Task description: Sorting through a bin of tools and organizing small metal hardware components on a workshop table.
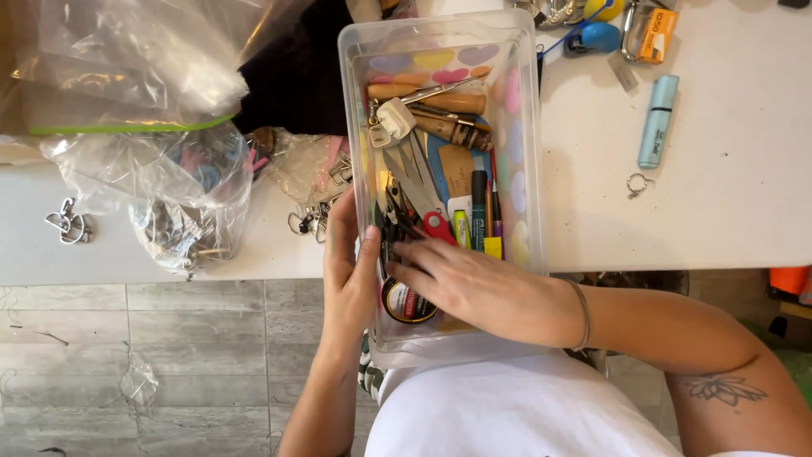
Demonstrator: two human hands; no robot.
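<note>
A clear plastic bin (526,127) juts over the white table's front edge, packed with tools: wooden-handled tools (440,103), a white plug (394,120), metal snips (414,173), markers (480,211), a red-handled tool (438,225) and a round black tin (404,305). My left hand (348,271) grips the bin's near left wall from outside, thumb over the rim. My right hand (474,283) lies inside the bin, fingers spread over dark pliers (391,222) and the round tin; whether it grips anything is hidden.
Clear plastic bags (161,93) of small parts fill the table's left. Metal clips (69,224) and key rings (309,220) lie nearby. Right of the bin are a pale blue marker (657,121), a small ring (639,184) and an orange carabiner (651,34). Grey tiled floor (169,364) lies below.
</note>
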